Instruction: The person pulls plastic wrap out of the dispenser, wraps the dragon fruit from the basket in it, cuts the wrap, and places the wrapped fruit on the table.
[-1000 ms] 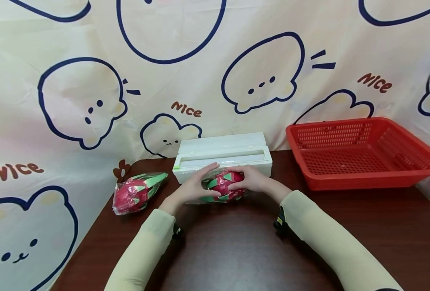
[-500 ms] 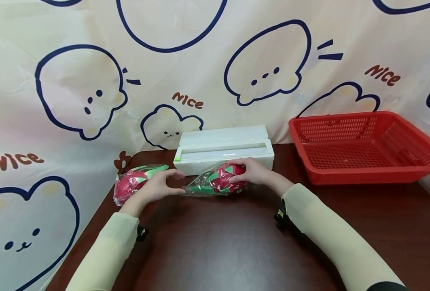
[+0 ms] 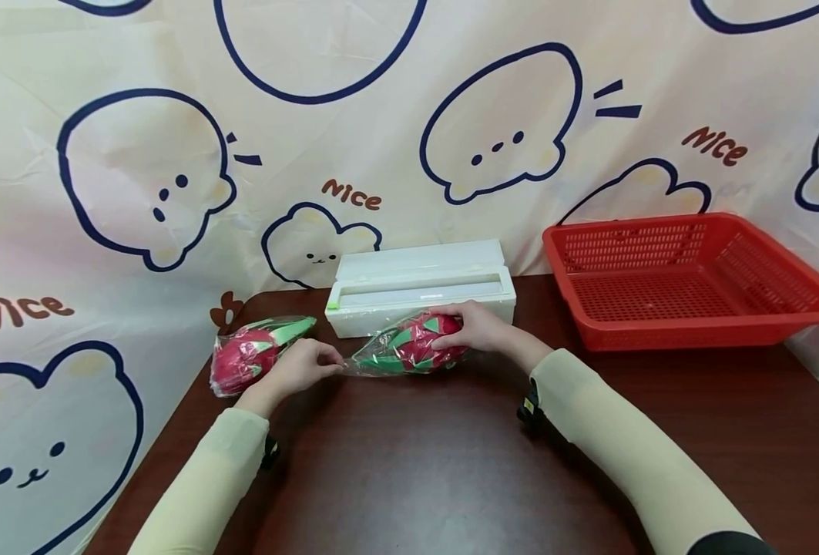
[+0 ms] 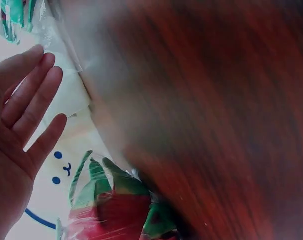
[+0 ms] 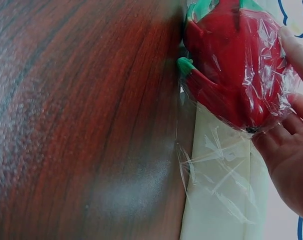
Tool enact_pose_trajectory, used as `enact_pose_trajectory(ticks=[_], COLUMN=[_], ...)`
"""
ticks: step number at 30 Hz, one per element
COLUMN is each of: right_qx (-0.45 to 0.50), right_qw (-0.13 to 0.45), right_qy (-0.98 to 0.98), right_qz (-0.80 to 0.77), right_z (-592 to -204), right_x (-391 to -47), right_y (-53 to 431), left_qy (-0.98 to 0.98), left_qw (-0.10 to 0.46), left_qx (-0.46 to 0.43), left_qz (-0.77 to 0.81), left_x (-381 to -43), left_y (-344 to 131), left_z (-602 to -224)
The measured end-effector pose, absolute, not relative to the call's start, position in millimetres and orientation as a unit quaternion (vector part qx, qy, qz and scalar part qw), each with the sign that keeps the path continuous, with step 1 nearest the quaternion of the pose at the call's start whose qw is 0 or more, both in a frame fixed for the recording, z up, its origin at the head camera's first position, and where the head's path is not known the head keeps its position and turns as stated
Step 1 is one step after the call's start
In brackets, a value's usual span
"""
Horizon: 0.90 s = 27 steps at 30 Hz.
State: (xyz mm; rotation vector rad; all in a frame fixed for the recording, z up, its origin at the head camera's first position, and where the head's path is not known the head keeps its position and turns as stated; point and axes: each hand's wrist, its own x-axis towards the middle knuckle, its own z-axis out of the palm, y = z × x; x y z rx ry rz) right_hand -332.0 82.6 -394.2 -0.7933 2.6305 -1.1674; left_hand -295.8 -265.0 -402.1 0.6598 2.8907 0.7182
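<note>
A red dragon fruit (image 3: 417, 344) with green scales lies on the table, loosely covered in clear plastic wrap (image 3: 367, 361). My right hand (image 3: 481, 327) holds its right end, with fingers curled over the top in the head view. At the left end of the film my left hand (image 3: 301, 365) pinches the loose edge between thumb and fingertips. Beside that hand, to the left, lies a second wrapped dragon fruit (image 3: 246, 361), also seen low in the left wrist view. The right wrist view shows the held fruit (image 5: 226, 65) with film trailing from its end.
Right behind the held fruit stands a white plastic wrap box (image 3: 354, 322) with its lid up and a roll inside. A red plastic basket (image 3: 700, 338) sits at the back right. A printed cloth (image 3: 381, 154) hangs behind the dark wooden table (image 3: 409, 462).
My left hand has let go of the fruit's left side, moved left, and closed its fingertips on the film's end. The right hand has stayed on the fruit.
</note>
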Motion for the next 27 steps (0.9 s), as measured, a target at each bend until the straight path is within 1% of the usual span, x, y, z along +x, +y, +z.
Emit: enact_pose_trajectory(ticks=[4,6,8,12,14,20,23,27], right_qx=[-0.264,-0.264,-0.264,-0.263,-0.262,-0.259,-0.258,-0.261], right_qw=[0.078,0.076,0.075,0.079,0.081,0.090,0.095,0.092], right_qy=[0.878,0.878,0.878,0.879,0.879,0.875,0.871,0.870], right_qz=[-0.391,-0.391,-0.391,-0.390,-0.391,-0.400,-0.408,-0.407], right_z=[-393.7,-393.4,-392.9,-392.7,-392.9,-394.5,-394.3,-393.5], right_x=[-331.8,-331.6,-330.8,-329.9,-329.7,-330.0,-330.2,-330.6], right_y=[83.9,84.5,84.7,84.0,83.5,82.7,82.4,83.2], left_qy=[0.945,0.944,0.944,0.945,0.945,0.945,0.941,0.931], left_qw=[0.011,0.006,0.020,0.069,0.075,0.039,0.027,0.002], left_qx=[0.221,0.220,0.211,0.196,0.198,0.217,0.219,0.247], left_qz=[0.242,0.246,0.251,0.251,0.249,0.242,0.256,0.270], left_x=[-298.8,-299.7,-300.1,-300.7,-301.9,-304.6,-302.8,-301.5], left_y=[-263.2,-261.5,-259.5,-257.5,-257.5,-259.2,-258.5,-253.8], left_z=[-399.2,-397.0,-395.7,-398.8,-402.2,-406.9,-403.9,-397.6])
